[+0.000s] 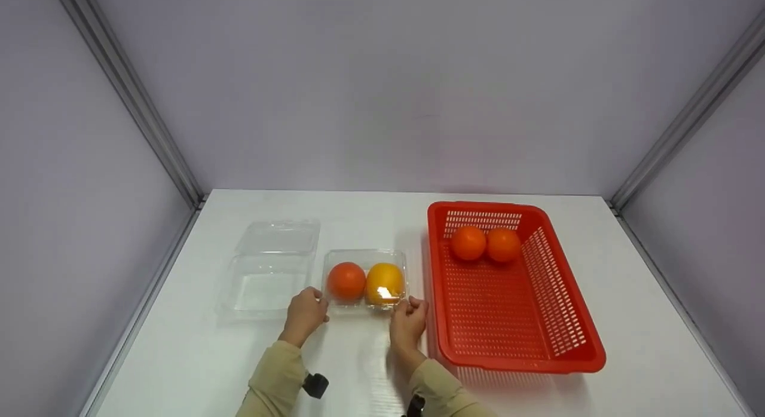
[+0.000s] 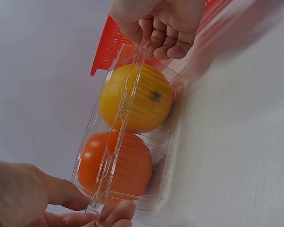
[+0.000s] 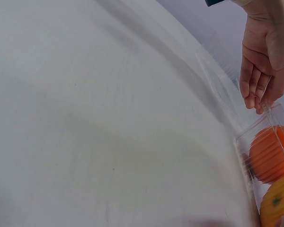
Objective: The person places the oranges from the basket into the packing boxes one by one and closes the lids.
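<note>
The left hand [image 1: 306, 315] and right hand [image 1: 408, 327] each pinch a front corner of the closed clear box [image 1: 366, 256], orange [image 1: 346, 281] and yellow fruit [image 1: 385, 281] inside, between an open box [image 1: 272, 290] and a red basket [image 1: 499, 330] with two oranges [image 1: 468, 243].

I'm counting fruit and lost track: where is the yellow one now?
In the head view, the yellow fruit is in the right half of the clear box, beside an orange fruit and near the right hand, left of the red basket.

On the white counter [image 1: 633, 321] I see an open clear container [image 1: 272, 288] toward the left edge, a closed clear box [image 1: 366, 255] mid-counter, a red basket [image 1: 520, 364] toward the right edge.
</note>
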`<action>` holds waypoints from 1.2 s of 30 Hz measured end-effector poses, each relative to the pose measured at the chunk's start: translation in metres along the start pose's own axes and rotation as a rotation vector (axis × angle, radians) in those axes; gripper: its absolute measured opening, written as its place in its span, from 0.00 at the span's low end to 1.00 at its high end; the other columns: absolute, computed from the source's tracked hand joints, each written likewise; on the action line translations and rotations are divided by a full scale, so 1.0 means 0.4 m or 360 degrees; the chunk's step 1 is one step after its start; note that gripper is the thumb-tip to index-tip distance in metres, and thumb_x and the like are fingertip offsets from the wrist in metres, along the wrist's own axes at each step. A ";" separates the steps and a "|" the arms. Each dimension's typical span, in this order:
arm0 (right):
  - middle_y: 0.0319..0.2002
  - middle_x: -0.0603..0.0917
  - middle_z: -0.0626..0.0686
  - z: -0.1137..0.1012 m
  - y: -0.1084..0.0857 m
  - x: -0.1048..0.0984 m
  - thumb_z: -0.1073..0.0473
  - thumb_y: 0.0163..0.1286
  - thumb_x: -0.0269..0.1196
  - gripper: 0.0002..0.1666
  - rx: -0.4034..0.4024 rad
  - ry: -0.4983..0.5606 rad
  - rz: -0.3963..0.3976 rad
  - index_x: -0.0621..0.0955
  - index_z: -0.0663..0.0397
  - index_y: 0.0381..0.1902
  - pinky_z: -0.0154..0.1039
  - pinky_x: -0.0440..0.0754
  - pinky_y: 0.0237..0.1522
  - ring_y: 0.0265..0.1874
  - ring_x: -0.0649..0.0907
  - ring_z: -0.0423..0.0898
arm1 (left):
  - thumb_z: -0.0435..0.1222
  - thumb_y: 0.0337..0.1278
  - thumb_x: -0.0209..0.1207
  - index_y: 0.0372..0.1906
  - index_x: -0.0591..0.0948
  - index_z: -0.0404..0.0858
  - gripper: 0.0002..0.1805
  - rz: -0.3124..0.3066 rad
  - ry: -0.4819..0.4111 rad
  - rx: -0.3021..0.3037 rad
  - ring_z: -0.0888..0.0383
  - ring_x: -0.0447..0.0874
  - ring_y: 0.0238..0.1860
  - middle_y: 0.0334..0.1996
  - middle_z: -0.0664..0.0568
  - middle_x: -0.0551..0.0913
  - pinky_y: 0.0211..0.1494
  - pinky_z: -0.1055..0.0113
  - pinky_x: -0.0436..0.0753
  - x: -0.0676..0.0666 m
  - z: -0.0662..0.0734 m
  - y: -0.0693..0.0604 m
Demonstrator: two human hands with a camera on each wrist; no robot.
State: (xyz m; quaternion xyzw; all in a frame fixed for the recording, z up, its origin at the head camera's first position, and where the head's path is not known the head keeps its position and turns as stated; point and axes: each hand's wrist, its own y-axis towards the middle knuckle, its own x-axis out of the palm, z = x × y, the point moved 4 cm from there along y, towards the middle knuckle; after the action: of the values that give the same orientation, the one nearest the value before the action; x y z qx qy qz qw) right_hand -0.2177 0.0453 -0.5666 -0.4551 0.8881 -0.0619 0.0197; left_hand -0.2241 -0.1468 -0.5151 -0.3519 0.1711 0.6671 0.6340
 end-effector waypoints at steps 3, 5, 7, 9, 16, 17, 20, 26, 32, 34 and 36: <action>0.24 0.70 0.54 0.000 0.001 0.000 0.73 0.62 0.48 0.05 0.0008 0.0000 0.0001 0.67 0.65 0.37 0.31 0.72 0.21 0.22 0.71 0.43 | 0.32 0.61 0.50 0.44 0.73 0.24 0.14 -0.0020 -0.0001 -0.0004 0.60 0.79 0.22 0.26 0.45 0.80 0.25 0.68 0.77 0.000 0.000 0.001; 0.23 0.70 0.54 0.001 0.003 0.000 0.73 0.62 0.48 0.05 0.0011 0.0005 0.0002 0.67 0.65 0.36 0.31 0.72 0.21 0.22 0.71 0.43 | 0.32 0.61 0.50 0.44 0.73 0.24 0.13 -0.0027 -0.0009 -0.0009 0.60 0.79 0.22 0.26 0.45 0.80 0.25 0.69 0.77 0.001 -0.001 0.002; 0.23 0.70 0.54 0.001 0.004 0.001 0.73 0.62 0.49 0.04 0.0022 0.0004 0.0008 0.67 0.64 0.36 0.31 0.72 0.21 0.21 0.70 0.43 | 0.32 0.61 0.50 0.44 0.73 0.24 0.13 -0.0029 -0.0021 -0.0021 0.60 0.79 0.22 0.26 0.46 0.79 0.26 0.69 0.77 0.001 -0.001 0.003; 0.23 0.69 0.54 0.001 0.005 0.001 0.72 0.62 0.49 0.03 0.0023 0.0008 0.0019 0.67 0.64 0.35 0.31 0.72 0.20 0.21 0.70 0.43 | 0.32 0.61 0.50 0.45 0.73 0.24 0.14 -0.0032 -0.0032 -0.0034 0.60 0.78 0.22 0.26 0.46 0.79 0.26 0.69 0.77 0.002 -0.001 0.004; 0.23 0.68 0.53 -0.008 -0.001 0.000 0.71 0.63 0.50 0.02 -0.0114 -0.0131 0.0094 0.67 0.64 0.34 0.32 0.69 0.21 0.22 0.69 0.44 | 0.33 0.61 0.49 0.45 0.72 0.24 0.14 -0.0023 -0.0057 -0.0018 0.60 0.79 0.21 0.26 0.46 0.79 0.26 0.69 0.76 0.003 0.001 0.003; 0.23 0.68 0.53 -0.010 -0.003 0.000 0.70 0.63 0.49 0.02 -0.0128 -0.0156 0.0102 0.67 0.65 0.35 0.32 0.69 0.21 0.22 0.69 0.44 | 0.32 0.61 0.49 0.44 0.72 0.24 0.14 -0.0020 -0.0058 0.0002 0.60 0.79 0.21 0.25 0.46 0.79 0.25 0.69 0.76 0.003 0.002 0.002; 0.23 0.68 0.53 -0.010 -0.007 0.001 0.70 0.64 0.48 0.03 -0.0138 -0.0196 0.0117 0.67 0.65 0.36 0.34 0.69 0.22 0.22 0.70 0.46 | 0.32 0.61 0.48 0.43 0.73 0.23 0.13 -0.0008 -0.0052 0.0045 0.60 0.80 0.20 0.24 0.46 0.79 0.25 0.69 0.77 0.003 0.004 0.001; 0.23 0.70 0.56 -0.009 -0.011 0.004 0.70 0.65 0.47 0.04 -0.0142 -0.0204 0.0125 0.67 0.65 0.38 0.36 0.71 0.23 0.23 0.72 0.49 | 0.31 0.59 0.49 0.40 0.73 0.24 0.11 0.0013 -0.0067 0.0047 0.61 0.78 0.18 0.22 0.47 0.77 0.23 0.70 0.76 0.004 0.002 0.004; 0.23 0.70 0.55 -0.008 -0.008 0.004 0.70 0.65 0.47 0.03 -0.0157 -0.0195 0.0123 0.67 0.65 0.37 0.35 0.70 0.22 0.23 0.72 0.49 | 0.31 0.60 0.50 0.42 0.73 0.25 0.12 -0.0006 -0.0088 -0.0014 0.60 0.79 0.20 0.23 0.46 0.78 0.25 0.69 0.76 0.001 0.003 0.002; 0.23 0.70 0.55 -0.006 -0.008 0.004 0.70 0.65 0.47 0.03 -0.0147 -0.0187 0.0108 0.66 0.65 0.37 0.36 0.70 0.22 0.23 0.71 0.48 | 0.32 0.61 0.49 0.42 0.73 0.25 0.12 -0.0011 -0.0094 -0.0018 0.60 0.78 0.20 0.23 0.47 0.78 0.24 0.69 0.75 -0.001 0.005 -0.001; 0.23 0.70 0.55 -0.005 -0.007 0.004 0.70 0.65 0.47 0.04 -0.0118 -0.0174 0.0087 0.66 0.64 0.38 0.35 0.70 0.23 0.23 0.71 0.48 | 0.33 0.62 0.49 0.43 0.72 0.25 0.13 -0.0017 -0.0100 -0.0015 0.61 0.78 0.20 0.23 0.47 0.78 0.24 0.70 0.75 -0.003 0.006 -0.003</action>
State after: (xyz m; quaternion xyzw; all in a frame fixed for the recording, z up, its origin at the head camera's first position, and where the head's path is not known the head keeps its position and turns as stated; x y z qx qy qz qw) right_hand -0.2167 0.0424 -0.5644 -0.4338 0.8994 -0.0035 0.0530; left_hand -0.2236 -0.1458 -0.5124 -0.3348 0.1460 0.6751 0.6410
